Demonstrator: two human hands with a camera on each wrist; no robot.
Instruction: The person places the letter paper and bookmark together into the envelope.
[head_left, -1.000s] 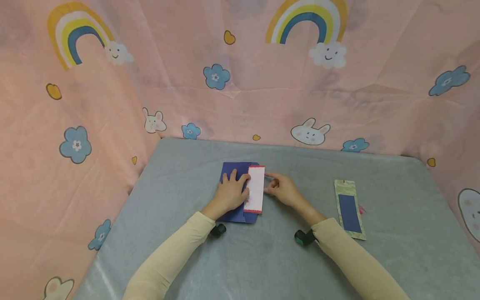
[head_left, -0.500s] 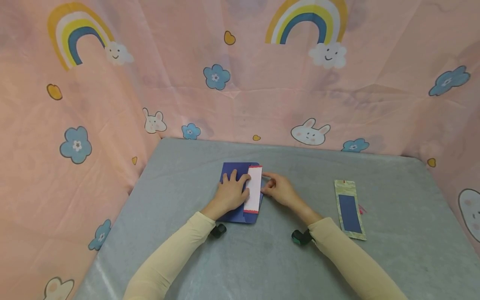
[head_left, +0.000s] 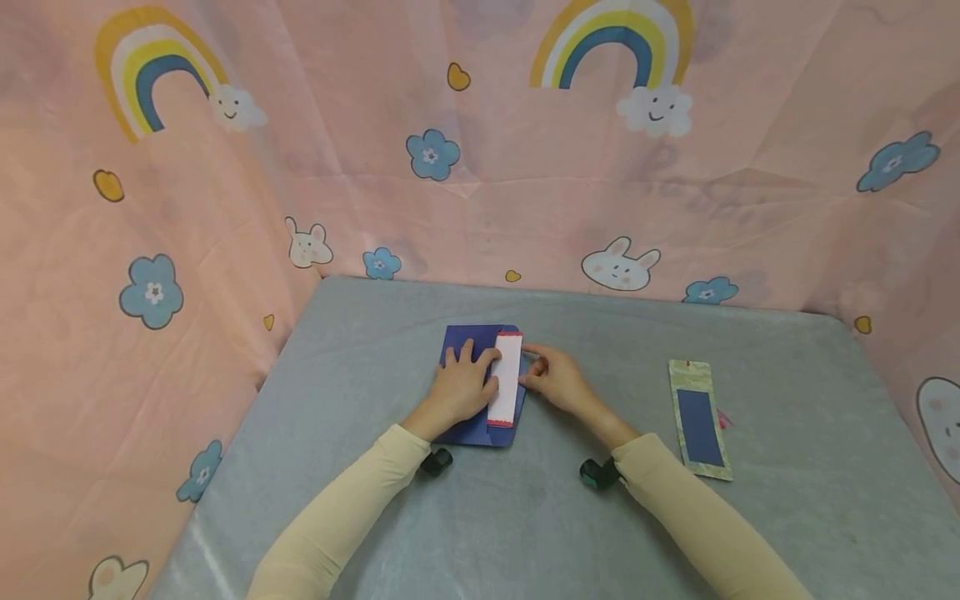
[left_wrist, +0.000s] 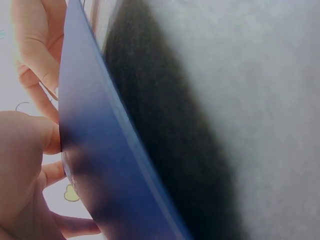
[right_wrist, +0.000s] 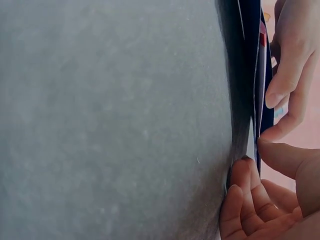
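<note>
A flat blue envelope [head_left: 472,430] lies on the grey cloth, its edge raised off the cloth in the left wrist view. My left hand [head_left: 461,387] rests spread on it, fingertips reaching the left side of a white card [head_left: 507,383] with red ends. The card lies along the envelope's right side; in the right wrist view its red corner [right_wrist: 262,39] shows between dark blue layers. My right hand [head_left: 557,379] pinches the card's right edge, thumb on one face and curled fingers on the other. How far the card reaches under the blue paper is hidden.
A green patterned strip [head_left: 687,375] with a dark blue panel lies to the right, a bit of pink tassel [head_left: 723,419] beside it. Grey cloth [head_left: 510,525] covers the table, and a pink printed curtain [head_left: 495,208] hangs behind.
My right hand has moved slightly left with the white card, and a narrower strip of it shows. More blue now shows at its right. My left hand stays in place.
</note>
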